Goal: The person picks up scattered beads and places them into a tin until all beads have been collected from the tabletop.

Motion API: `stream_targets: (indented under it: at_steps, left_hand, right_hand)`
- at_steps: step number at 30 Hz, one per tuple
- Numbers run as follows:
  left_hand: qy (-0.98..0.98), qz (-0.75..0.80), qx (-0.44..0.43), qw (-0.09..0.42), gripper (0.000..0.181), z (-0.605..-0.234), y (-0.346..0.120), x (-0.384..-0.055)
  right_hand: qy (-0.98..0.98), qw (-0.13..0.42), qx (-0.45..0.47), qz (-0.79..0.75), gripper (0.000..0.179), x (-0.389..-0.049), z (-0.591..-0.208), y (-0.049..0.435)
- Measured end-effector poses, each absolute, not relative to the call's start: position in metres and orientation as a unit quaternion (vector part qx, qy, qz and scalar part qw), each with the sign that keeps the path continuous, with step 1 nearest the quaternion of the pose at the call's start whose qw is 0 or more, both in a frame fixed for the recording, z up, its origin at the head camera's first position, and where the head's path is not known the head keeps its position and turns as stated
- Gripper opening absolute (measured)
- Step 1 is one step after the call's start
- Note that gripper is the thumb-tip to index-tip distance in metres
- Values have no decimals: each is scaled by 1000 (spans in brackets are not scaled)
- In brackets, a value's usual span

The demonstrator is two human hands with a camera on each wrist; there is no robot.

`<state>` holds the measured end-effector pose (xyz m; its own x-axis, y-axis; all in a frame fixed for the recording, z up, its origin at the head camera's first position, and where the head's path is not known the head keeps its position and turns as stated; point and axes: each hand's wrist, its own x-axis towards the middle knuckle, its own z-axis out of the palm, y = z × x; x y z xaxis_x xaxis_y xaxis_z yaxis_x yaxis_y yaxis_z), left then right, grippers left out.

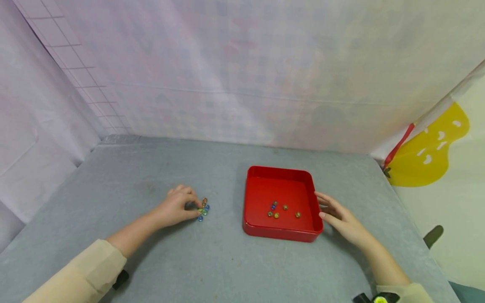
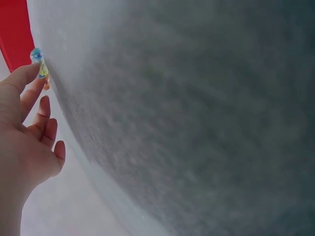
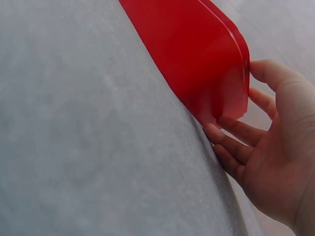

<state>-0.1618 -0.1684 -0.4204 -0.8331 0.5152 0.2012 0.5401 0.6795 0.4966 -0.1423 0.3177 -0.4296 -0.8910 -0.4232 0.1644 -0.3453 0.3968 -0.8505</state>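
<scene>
My left hand is at a small cluster of glass marbles on the grey cloth. Thumb and index fingertip pinch a yellow-green marble at the cluster's near side; blue, green and orange ones lie against it. In the left wrist view the marbles show just beyond the fingertips. To the right stands a shallow red tray with several loose marbles on its floor. My right hand touches the tray's right wall with loosely extended fingers, as the right wrist view also shows on the red wall.
Grey cloth covers the table. Pale patterned curtains hang behind it and at the left. A yellow printed shape is on the cloth hanging at the right. Dark wrist devices sit at both sleeves.
</scene>
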Motion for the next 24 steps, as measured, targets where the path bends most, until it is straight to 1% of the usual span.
stream_targets:
  at_steps: [9, 24]
  left_hand:
    - [-919, -275, -281, 5, 13, -421, -167, -161]
    - [-921, -271, -278, 15, 13, -423, -167, -163]
  right_hand:
    - [835, 40, -229, -498, 55, -142, -430, 318]
    - [840, 42, -220, -494, 54, -144, -433, 319]
